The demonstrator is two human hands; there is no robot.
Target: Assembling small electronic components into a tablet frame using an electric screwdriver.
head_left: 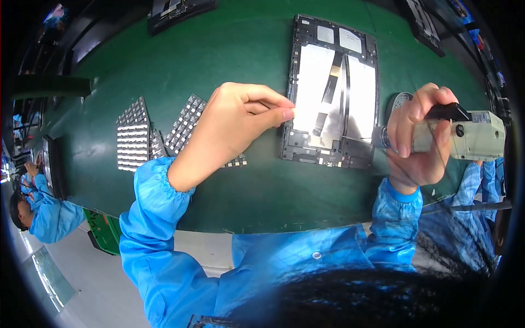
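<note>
An opened tablet [307,65] lies on the green table, its silver battery panels, black frame and ribbon cables exposed. My left hand [232,117] reaches over its left edge with thumb and forefinger pinched together; whatever sits between the fingertips is too small to make out. At the tablet's right side, my right hand [418,136] grips a beige electric screwdriver [481,136] with a black lever. The screwdriver's front end points left toward the tablet's right edge; its tip is not clearly visible.
Panels of small circuit parts [133,139] lie left of my left forearm. A round perforated dish [400,100] sits behind my right hand. More dark devices rest at the table's far edge [178,13] and far right [421,27]. Another person [52,213] works at left, near a green crate [104,232].
</note>
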